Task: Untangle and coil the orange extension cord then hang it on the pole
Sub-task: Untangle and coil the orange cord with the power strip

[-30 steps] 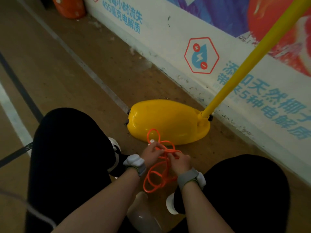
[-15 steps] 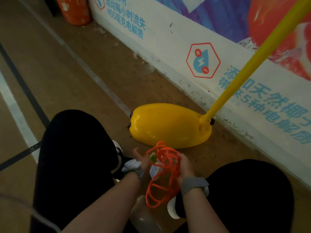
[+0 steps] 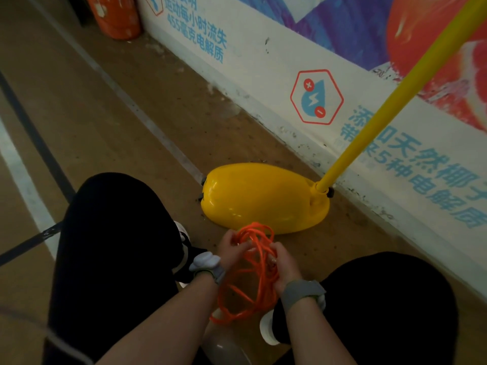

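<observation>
The orange extension cord [image 3: 253,280] hangs in several loose loops between my knees, lifted off the floor. My left hand [image 3: 230,250] has its fingers in the top of the loops from the left side. My right hand [image 3: 286,264] grips the bundle from the right, fingers curled round the strands. The yellow pole [image 3: 395,101] rises diagonally up to the right from its rounded yellow base [image 3: 261,198], which sits on the floor just beyond my hands.
My two knees in black trousers [image 3: 110,246] flank the cord. A printed white wall banner [image 3: 303,75] runs close behind the base. An orange barrel [image 3: 116,17] stands far back left. The brown floor [image 3: 79,114] with painted lines lies to the left.
The cord has been gathered from flatter loops near the floor into a raised bundle. Both hands have lifted and closed in on its top, and the view has tilted up slightly.
</observation>
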A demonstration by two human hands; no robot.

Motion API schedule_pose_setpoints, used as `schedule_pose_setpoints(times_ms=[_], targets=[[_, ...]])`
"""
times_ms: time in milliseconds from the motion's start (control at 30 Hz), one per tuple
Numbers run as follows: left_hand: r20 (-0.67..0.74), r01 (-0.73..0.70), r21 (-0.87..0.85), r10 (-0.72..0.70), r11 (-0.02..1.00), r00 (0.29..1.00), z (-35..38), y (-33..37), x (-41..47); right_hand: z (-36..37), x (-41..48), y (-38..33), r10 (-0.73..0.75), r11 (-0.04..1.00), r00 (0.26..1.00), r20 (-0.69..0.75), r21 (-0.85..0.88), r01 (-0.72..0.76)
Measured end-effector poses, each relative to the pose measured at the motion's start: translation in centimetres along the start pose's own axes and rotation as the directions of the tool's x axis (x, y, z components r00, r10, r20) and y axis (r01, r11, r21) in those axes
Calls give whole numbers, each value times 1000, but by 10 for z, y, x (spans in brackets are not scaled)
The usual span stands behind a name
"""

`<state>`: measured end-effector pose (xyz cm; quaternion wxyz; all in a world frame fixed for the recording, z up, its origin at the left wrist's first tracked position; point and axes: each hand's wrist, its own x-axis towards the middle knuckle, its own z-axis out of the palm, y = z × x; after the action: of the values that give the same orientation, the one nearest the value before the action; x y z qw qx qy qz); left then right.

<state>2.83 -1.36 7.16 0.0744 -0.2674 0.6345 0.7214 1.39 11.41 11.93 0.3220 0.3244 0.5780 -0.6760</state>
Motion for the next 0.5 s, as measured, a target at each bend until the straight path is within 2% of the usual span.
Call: schedule_pose_setpoints(times_ms=[67,167,200,233,300,433,500], targets=[[57,20,12,-21,1000,998,-4,0,0,2,-2,0,28,999,1000,0,-41,-28],[27,-3,78,0,997,1000,-3,-2,-1,6,-4,0,29,989,998,-49,-146,-35],[26,2,87,-4,996,1000,-2,-4,-3,6,-2,3,-13,976,997,-75,-218,-4],[41,-6,96,2,995,999,-1,-3,-3,6,3,5,-71,943,994,-83,-331,40],[72,-19,130,10,991,997,0,-4,-2,2,14,12,-210,796,974,-83,-594,120],[120,-24,164,4,986,993,0,-1,-1,5,10,22,-347,614,931,-110,-777,138],[131,-27,196,1,980,991,2,-3,-3,7,9,26,-382,704,904,-193,-694,150]])
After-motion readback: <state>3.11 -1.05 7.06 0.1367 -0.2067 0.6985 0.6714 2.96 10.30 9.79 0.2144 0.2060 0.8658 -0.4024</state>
